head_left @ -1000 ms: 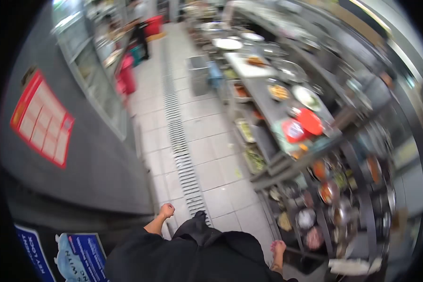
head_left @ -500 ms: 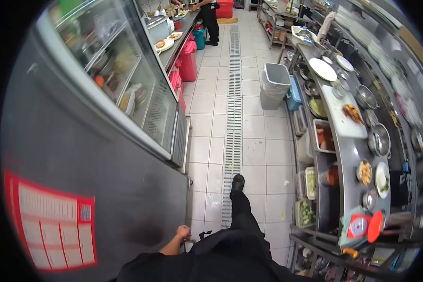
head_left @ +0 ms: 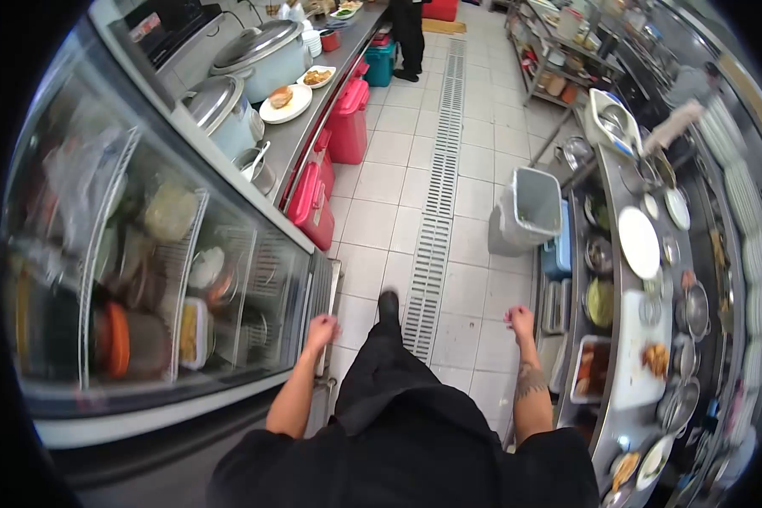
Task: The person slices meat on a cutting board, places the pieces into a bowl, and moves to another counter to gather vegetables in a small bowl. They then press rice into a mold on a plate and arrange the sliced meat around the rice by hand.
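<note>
My left hand (head_left: 323,331) hangs in front of me beside the lower front of the glass-door fridge (head_left: 267,254), its fingers curled and nothing seen in them. On the other side, my right hand (head_left: 521,321) swings over the tiled floor, loosely closed, with no object showing. It is nearest to the steel prep counter (head_left: 605,364) and the grey bin (head_left: 525,224). One black shoe (head_left: 389,305) is stepping forward beside the floor drain grate (head_left: 436,245).
At left, a counter carries big lidded cookers (head_left: 258,59) and a plate with food (head_left: 285,104); pink bins (head_left: 349,123) stand beneath. On the right counter are a white cutting board (head_left: 639,381), an oval plate (head_left: 637,243) and steel bowls (head_left: 679,406). A person in black (head_left: 408,38) stands ahead.
I have walked forward along the aisle; the fridge, bins and counters are closer. My right hand has come into view, and the other foot is now in front.
</note>
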Demonstrator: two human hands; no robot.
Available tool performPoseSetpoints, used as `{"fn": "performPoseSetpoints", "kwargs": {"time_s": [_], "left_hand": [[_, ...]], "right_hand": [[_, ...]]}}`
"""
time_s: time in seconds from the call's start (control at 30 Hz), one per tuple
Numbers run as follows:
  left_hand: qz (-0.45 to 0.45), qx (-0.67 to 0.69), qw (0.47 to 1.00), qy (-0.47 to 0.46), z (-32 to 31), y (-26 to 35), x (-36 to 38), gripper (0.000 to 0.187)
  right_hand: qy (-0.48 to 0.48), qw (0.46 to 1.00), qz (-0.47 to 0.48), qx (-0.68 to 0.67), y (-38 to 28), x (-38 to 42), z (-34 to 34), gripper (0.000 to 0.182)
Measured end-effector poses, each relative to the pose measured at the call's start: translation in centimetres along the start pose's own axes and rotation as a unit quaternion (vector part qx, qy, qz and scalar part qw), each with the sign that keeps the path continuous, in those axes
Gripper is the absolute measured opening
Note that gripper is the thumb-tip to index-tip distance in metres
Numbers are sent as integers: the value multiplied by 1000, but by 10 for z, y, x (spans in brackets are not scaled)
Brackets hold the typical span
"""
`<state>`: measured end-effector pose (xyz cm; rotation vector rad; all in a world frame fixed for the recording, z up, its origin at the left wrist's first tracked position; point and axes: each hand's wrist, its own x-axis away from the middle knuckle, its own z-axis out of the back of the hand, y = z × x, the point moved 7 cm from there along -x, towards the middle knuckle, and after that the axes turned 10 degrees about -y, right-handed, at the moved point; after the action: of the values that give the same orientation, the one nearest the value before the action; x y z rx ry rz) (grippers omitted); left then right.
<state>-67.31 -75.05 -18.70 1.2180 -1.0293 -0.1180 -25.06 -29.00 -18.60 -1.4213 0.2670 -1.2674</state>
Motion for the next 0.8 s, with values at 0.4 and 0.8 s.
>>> {"fn": "performPoseSetpoints", "kwargs": {"time_s": [0.4,0.8], "left_hand": [[-165,306,937,26,86,532,-627,51],[-202,-129,954,181,104,583,-678,46]], "right_hand": [[-81,966,-207,134,-66,-185,-141,19],[171,958,-227,-37,-135,-136,-121,21]]}}
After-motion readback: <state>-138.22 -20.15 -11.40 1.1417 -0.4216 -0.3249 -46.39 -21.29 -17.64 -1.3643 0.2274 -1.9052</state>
